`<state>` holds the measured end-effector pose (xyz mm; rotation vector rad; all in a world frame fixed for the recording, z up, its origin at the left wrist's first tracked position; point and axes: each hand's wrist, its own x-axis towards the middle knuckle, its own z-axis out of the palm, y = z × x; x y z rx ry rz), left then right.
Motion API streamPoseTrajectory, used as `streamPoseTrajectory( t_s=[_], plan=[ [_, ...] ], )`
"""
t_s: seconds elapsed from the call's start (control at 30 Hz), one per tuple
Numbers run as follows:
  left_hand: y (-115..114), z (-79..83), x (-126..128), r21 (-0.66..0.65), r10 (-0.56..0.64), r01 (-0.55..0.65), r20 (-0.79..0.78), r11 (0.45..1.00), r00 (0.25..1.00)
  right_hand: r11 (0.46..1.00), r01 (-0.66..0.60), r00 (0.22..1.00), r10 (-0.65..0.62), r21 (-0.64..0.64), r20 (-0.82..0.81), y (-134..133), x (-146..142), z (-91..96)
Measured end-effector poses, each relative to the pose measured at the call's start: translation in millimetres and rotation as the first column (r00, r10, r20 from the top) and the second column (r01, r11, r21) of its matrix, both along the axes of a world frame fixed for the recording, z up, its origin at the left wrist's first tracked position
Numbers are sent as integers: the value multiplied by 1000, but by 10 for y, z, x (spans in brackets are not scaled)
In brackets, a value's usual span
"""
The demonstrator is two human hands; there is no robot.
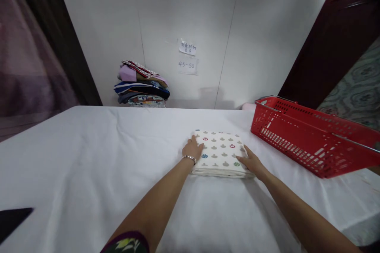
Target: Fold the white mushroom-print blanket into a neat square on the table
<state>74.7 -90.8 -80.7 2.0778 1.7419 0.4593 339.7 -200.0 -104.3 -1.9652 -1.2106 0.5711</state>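
Observation:
A folded white cloth (219, 151) printed with small mushroom shapes in grey, red, blue and green lies flat on the white-covered table (89, 166). Its layered fold faces me along the near edge. My left hand (192, 149), with a silver bracelet at the wrist, rests on the left edge of the cloth, fingers apart. At the opposite edge, my right hand (252, 162) touches the cloth with its fingers spread and thumb over the top. Neither hand grips the cloth.
To the right stands a red plastic basket (297, 138) with metal handles. A pile of folded clothes (142, 85) sits against the back wall, left of two handwritten paper labels (188, 66). Something dark and flat (14, 219) lies at the near left.

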Motion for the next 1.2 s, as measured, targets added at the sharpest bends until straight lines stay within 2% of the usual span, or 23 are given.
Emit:
streamPoseTrajectory(
  t_s=[0.13,0.23,0.37,0.5,0.6,0.7,0.8,0.87,0.97,1.07,1.2],
  plan=[
    [50,-36,-60,-59,27,-22,96,998,995,990,-40,998,47,132,-49,184,27,78],
    [100,-70,-97,-82,41,-30,139,996,989,971,-126,992,118,204,50,425,52,140],
    [102,-85,-117,-86,83,-67,191,994,978,987,-132,972,111,93,209,614,112,110],
    [28,-65,-124,-96,94,-74,215,993,972,990,-121,955,98,67,280,518,165,110],
    [-83,-34,-118,-28,69,-64,220,998,973,979,-157,926,101,129,364,334,115,164],
    [-253,7,-109,189,-65,30,183,981,981,914,-324,861,179,243,475,153,-31,197],
    [-448,22,-122,376,-282,226,99,899,954,823,-499,790,304,271,531,23,-204,179],
    [-555,-3,-153,399,-425,372,49,838,904,798,-540,778,351,268,521,-38,-293,137],
    [-640,-73,-218,375,-550,507,10,777,835,807,-507,817,338,303,468,-101,-358,48],
    [-649,-127,-259,385,-574,530,-1,755,819,805,-483,845,325,345,425,-132,-353,-30],
    [-649,-134,-248,415,-579,540,-38,732,815,761,-528,825,354,377,440,-132,-312,-69]
  ],
)
